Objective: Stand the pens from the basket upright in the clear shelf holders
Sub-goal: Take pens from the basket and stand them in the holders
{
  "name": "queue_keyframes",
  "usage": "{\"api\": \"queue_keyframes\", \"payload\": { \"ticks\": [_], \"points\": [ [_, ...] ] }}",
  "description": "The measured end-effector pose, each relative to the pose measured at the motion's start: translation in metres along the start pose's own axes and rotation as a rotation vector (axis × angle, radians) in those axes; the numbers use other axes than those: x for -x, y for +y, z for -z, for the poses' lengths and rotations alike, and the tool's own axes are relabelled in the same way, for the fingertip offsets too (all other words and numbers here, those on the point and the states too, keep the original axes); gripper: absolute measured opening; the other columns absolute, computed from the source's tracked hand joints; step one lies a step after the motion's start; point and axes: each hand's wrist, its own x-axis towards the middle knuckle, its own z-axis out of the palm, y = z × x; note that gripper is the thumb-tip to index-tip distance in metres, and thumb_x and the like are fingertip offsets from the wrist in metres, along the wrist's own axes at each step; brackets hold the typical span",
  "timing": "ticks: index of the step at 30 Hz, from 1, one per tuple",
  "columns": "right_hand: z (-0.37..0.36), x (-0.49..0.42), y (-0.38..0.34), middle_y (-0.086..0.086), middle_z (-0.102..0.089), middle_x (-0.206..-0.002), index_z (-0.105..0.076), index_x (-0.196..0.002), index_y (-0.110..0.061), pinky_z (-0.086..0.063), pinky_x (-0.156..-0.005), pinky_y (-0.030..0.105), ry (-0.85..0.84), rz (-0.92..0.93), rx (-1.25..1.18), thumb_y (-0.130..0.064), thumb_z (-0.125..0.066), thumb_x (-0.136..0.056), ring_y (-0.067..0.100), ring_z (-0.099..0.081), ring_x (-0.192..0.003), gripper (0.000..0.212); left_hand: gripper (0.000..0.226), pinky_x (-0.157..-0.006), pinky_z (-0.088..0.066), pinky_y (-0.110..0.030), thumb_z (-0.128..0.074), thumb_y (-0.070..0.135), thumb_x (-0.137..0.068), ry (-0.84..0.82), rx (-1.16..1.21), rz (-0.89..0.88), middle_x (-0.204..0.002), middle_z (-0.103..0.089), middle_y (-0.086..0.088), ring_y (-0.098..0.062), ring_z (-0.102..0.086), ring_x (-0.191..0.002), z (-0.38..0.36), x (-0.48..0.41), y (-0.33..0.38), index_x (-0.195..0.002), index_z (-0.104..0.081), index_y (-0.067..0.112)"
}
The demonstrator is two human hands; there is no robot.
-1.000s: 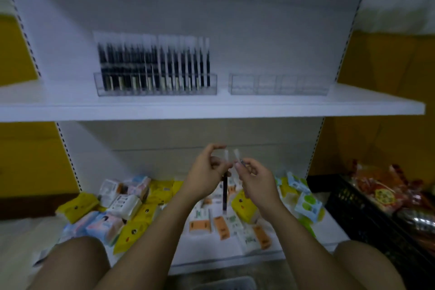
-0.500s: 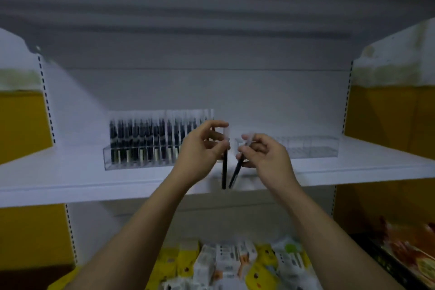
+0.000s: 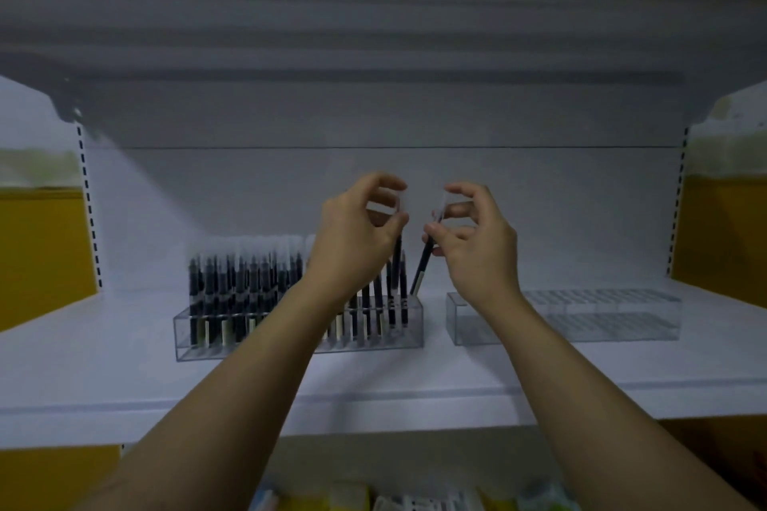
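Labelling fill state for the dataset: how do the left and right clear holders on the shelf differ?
Left holder is nearly full of upright dark pens; right holder has none. Left hand and right hand each pinch a pen at the left holder's right end; no pen is at the right holder. Shared: clear, long, slotted boxes, side by side with a gap on the white shelf.
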Motion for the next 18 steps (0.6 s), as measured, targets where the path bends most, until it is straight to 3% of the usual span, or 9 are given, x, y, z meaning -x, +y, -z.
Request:
{"api": "queue_keyframes", "payload": {
  "ticks": [11, 16, 18],
  "points": [
    [-0.015, -0.014, 0.031, -0.005, -0.061, -0.099, -0.050, -0.111, -0.036, -0.059, -0.070, 0.042, -0.083, -0.065, 0.041, -0.011, -0.069, -0.087, 0.016, -0.069, -0.073, 0.040, 0.023, -0.062, -0.053, -0.017, -0.066, 0.020, -0.090, -0.067, -0.165, 0.038, -0.092, -0.059, 0.010, 0.001, -0.061, -0.077, -0.018, -0.018, -0.021, -0.110, -0.058, 0.026],
    [-0.017, -0.011, 0.038, -0.008, -0.064, -0.093, -0.056, -0.115, -0.032, -0.057, -0.077, 0.038, -0.338, -0.042, 0.256, -0.015, -0.068, -0.087, 0.012, -0.065, -0.078, 0.035, 0.015, -0.084, -0.054, -0.037, -0.062, 0.033, -0.091, -0.150, -0.413, 0.049, -0.100, -0.070, 0.008, -0.012, -0.065, -0.088, -0.022, -0.020, -0.033, -0.104, -0.061, 0.026],
    [-0.017, -0.009, 0.039, -0.009, -0.064, -0.091, -0.053, -0.123, -0.038, -0.056, -0.079, 0.037, -0.426, -0.035, 0.350, -0.019, -0.063, -0.090, 0.012, -0.063, -0.081, 0.040, 0.017, -0.090, -0.051, -0.041, -0.059, 0.036, -0.092, -0.147, -0.483, 0.061, -0.104, -0.070, 0.008, -0.014, -0.065, -0.096, -0.021, -0.021, -0.036, -0.104, -0.063, 0.025]
  ]
}}
